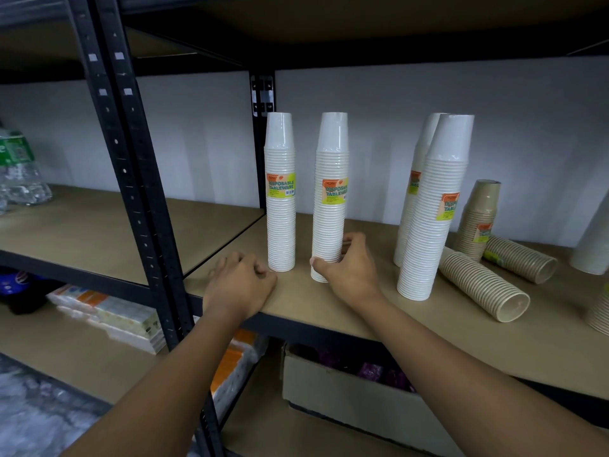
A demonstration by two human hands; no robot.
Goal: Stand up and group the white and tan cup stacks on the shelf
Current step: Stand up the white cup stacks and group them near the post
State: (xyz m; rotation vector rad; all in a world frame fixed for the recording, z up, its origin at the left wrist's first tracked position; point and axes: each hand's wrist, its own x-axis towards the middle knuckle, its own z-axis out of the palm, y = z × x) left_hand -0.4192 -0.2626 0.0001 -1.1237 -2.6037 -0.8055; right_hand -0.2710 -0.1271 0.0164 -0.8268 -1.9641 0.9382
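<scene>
Several tall white cup stacks stand upright on the tan shelf [329, 301]. My right hand [346, 268] grips the base of the second white stack [331, 206]. Left of it stands another white stack [280, 199], and my left hand [240, 282] rests curled on the shelf just beside its foot, holding nothing. Two more white stacks [431, 209] stand close together to the right. One tan stack [479, 222] stands upright behind them. Two tan stacks [484, 285] [520, 262] lie on their sides.
A black shelf post [131, 179] rises at the left. Wrapped water bottles [16, 169] sit on the neighbouring shelf. A cardboard box [356, 394] and wrapped packets [108, 315] lie on the shelf below. More cup stacks poke in at the right edge [593, 245].
</scene>
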